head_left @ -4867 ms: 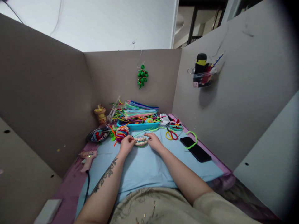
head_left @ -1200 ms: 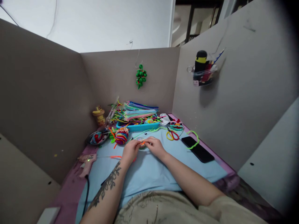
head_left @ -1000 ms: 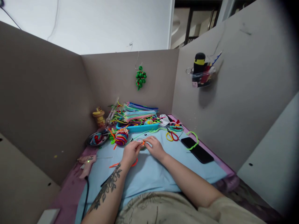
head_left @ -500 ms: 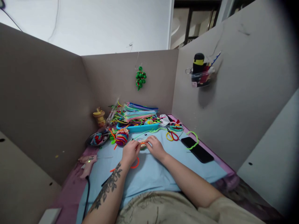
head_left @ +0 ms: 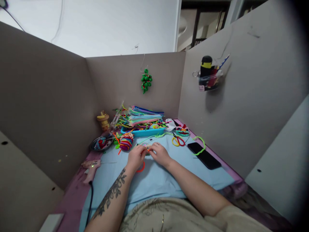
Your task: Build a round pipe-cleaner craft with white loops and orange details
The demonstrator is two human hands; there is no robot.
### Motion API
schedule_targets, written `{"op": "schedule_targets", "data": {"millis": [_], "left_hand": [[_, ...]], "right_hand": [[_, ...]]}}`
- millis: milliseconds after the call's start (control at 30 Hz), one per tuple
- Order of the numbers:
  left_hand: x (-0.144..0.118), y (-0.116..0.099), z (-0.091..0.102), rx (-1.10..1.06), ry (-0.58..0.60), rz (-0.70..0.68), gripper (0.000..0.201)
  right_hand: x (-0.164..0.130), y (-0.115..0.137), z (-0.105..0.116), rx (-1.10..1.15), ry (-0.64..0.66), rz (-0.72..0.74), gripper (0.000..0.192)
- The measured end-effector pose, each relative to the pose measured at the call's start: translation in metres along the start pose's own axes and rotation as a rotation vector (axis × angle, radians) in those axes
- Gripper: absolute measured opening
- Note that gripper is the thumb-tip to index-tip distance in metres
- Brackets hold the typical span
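Observation:
My left hand (head_left: 136,157) and my right hand (head_left: 160,154) meet over the blue cloth, fingertips pinched together. Between them shows a small bit of orange pipe cleaner (head_left: 148,150). An orange-red loop (head_left: 141,167) of pipe cleaner hangs below my left hand, and its link to the pinched bit is hidden. Just behind the fingertips lies a small pale, multicoloured piece (head_left: 146,145), mostly covered by my hands; I cannot tell whether they hold it. Left of my left hand sits a striped rainbow pipe-cleaner piece (head_left: 126,142) with a pale top.
A blue tray (head_left: 145,132) heaped with pipe cleaners (head_left: 146,116) stands at the back. Scissors (head_left: 178,140) and a phone (head_left: 204,156), crossed by a green pipe cleaner (head_left: 202,145), lie right. A corded glue gun (head_left: 91,169) and a dark bowl (head_left: 101,143) lie left. Partition walls surround the table.
The orange strip stretched between my fingertips now shows only as a small bit. The orange end beside my left forearm has gone from sight. Both hands stay in nearly the same place.

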State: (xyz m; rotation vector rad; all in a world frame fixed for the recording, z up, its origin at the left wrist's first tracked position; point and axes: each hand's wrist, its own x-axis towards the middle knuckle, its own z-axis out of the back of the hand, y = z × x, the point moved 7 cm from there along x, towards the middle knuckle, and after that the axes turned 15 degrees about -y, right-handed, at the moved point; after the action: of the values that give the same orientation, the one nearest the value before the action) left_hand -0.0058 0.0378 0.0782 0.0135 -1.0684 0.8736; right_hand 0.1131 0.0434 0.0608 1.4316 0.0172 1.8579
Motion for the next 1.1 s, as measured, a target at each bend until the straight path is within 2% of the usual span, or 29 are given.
{"op": "schedule_targets", "data": {"millis": [133, 333, 467, 533, 567, 700, 800, 900, 1100], "left_hand": [[0.000, 0.004, -0.001, -0.067, -0.012, 0.051, 0.012], [-0.002, 0.009, -0.010, -0.161, -0.025, 0.125, 0.013], [-0.004, 0.007, -0.014, -0.102, -0.039, 0.105, 0.016], [-0.005, 0.006, -0.013, -0.078, -0.036, 0.089, 0.016], [-0.005, 0.006, -0.012, -0.066, -0.034, 0.086, 0.016], [-0.005, 0.009, -0.007, -0.005, -0.031, 0.094, 0.016], [-0.006, 0.010, -0.009, -0.010, -0.008, 0.105, 0.017], [-0.006, 0.012, -0.013, -0.074, 0.010, 0.143, 0.018], [-0.005, 0.017, -0.022, -0.285, 0.044, 0.257, 0.026]], "right_hand": [[0.001, -0.008, -0.003, 0.197, -0.012, -0.187, 0.009], [-0.005, -0.029, -0.021, 0.655, -0.083, -0.668, 0.013], [-0.013, -0.038, -0.030, 0.749, -0.139, -0.866, 0.019], [-0.011, -0.038, -0.026, 0.686, -0.126, -0.822, 0.018], [-0.008, -0.035, -0.021, 0.618, -0.120, -0.746, 0.016], [0.006, -0.015, 0.003, 0.301, -0.110, -0.283, 0.011], [0.007, -0.002, 0.007, 0.189, -0.058, -0.053, 0.018], [0.005, -0.001, 0.008, 0.146, -0.062, 0.012, 0.017], [0.004, -0.004, 0.008, 0.171, -0.089, 0.012, 0.013]]}}
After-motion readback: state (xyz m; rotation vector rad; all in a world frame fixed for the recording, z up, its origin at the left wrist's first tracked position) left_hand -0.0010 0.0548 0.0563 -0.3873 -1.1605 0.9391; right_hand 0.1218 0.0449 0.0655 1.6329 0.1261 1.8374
